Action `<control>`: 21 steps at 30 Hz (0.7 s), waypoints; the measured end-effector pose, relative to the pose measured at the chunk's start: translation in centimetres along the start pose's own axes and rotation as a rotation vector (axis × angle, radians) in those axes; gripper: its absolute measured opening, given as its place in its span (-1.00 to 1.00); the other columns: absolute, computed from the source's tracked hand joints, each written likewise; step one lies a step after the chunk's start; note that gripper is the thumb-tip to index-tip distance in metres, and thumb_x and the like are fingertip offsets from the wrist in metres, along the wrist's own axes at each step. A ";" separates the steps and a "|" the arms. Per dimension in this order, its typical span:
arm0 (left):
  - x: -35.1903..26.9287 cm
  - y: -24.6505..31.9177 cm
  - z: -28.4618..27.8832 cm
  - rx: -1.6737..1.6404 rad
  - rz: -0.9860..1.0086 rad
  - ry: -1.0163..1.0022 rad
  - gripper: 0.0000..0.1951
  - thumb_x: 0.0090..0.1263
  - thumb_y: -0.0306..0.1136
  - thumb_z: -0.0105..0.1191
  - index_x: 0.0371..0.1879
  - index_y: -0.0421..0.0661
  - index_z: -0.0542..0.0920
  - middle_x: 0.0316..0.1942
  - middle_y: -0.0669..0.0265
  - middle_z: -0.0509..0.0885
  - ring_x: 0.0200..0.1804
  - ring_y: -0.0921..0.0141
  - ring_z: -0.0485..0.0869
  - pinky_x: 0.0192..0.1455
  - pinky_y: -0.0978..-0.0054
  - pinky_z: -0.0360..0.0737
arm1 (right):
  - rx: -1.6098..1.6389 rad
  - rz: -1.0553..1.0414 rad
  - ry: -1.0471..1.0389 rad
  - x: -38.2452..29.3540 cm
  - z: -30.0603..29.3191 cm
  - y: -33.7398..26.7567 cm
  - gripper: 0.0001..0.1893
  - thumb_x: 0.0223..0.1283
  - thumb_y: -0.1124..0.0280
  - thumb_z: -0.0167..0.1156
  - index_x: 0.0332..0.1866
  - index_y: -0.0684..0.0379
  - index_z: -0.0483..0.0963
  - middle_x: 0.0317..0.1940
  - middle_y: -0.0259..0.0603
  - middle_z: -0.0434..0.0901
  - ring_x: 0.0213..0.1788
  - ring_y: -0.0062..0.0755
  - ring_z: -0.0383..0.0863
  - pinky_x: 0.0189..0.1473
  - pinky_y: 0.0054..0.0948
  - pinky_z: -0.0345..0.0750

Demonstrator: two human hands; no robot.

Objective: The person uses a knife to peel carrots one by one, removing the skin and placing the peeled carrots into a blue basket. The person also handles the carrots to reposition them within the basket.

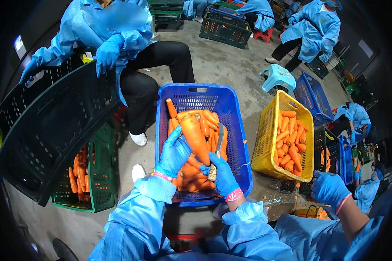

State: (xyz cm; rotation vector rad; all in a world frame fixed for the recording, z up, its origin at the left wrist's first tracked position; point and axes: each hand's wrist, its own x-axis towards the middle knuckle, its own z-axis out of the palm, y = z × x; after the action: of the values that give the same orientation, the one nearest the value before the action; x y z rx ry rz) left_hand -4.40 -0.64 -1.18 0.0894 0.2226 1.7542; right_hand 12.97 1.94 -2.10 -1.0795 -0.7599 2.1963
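A large carrot (193, 135) is in my left hand (174, 153), its broad top pointing away from me and its tip down by my right hand (222, 173). Both hands wear blue gloves. My right hand grips a knife (220, 143) by its pale handle, which bears writing; the narrow curved blade points away, just right of the carrot. Below my hands stands a blue plastic crate (242, 130), partly filled with carrots (201, 184). Some of its contents are hidden behind my hands and the held carrot.
Right of the blue crate stands a yellow crate (264, 140) of carrots. Across from me a seated person grips a black crate (58, 127), tilted above a green crate (104, 176) with carrots. Beside me on the right is a co-worker's gloved hand (331, 189). A light-blue stool (278, 76) stands farther back.
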 end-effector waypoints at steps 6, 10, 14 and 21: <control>0.9 -0.7 0.5 0.087 -0.045 -0.041 -0.51 0.40 -0.09 -0.10 0.20 -0.16 0.33 0.12 0.10 0.47 0.16 0.25 0.47 0.21 0.22 0.41 | -0.092 -0.001 -0.059 -1.0 0.6 -0.3 -0.71 0.24 0.19 0.12 -0.10 0.18 0.39 -0.30 -0.23 0.55 -0.38 -0.37 0.67 -0.52 -0.53 0.55; 0.3 -0.1 0.8 0.098 -0.107 0.104 -0.47 0.38 0.09 -0.20 0.14 -0.05 0.41 -0.08 0.23 0.60 -0.15 0.33 0.60 -0.11 0.30 0.57 | -0.263 -0.064 -0.093 0.6 1.1 0.3 -0.69 0.20 0.18 0.17 -0.13 0.17 0.35 -0.31 -0.24 0.54 -0.50 -0.48 0.61 -0.53 -0.55 0.52; 0.8 -0.3 0.0 0.076 -0.174 0.066 -0.50 0.36 0.10 -0.17 0.02 -0.07 0.49 -0.23 0.28 0.66 -0.28 0.35 0.65 -0.27 0.38 0.62 | -0.253 -0.117 -0.039 0.4 1.4 -0.4 -0.72 0.19 0.22 0.18 -0.17 0.19 0.38 -0.33 -0.25 0.57 -0.56 -0.56 0.55 -0.50 -0.58 0.51; 0.7 -0.2 0.2 0.077 -0.209 0.169 -0.48 0.32 0.07 -0.16 -0.03 -0.16 0.50 -0.28 0.20 0.62 -0.35 0.27 0.61 -0.37 0.29 0.59 | -0.282 -0.099 -0.079 0.6 0.8 -0.2 -0.65 0.17 0.20 0.21 -0.07 0.24 0.45 -0.25 -0.22 0.61 -0.55 -0.58 0.56 -0.55 -0.65 0.49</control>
State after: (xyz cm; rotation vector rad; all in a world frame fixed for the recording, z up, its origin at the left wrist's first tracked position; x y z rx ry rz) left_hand -4.35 0.10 -1.05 -0.0268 0.4086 1.5453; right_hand 12.05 2.32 -1.86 -1.0663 -1.1604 2.1009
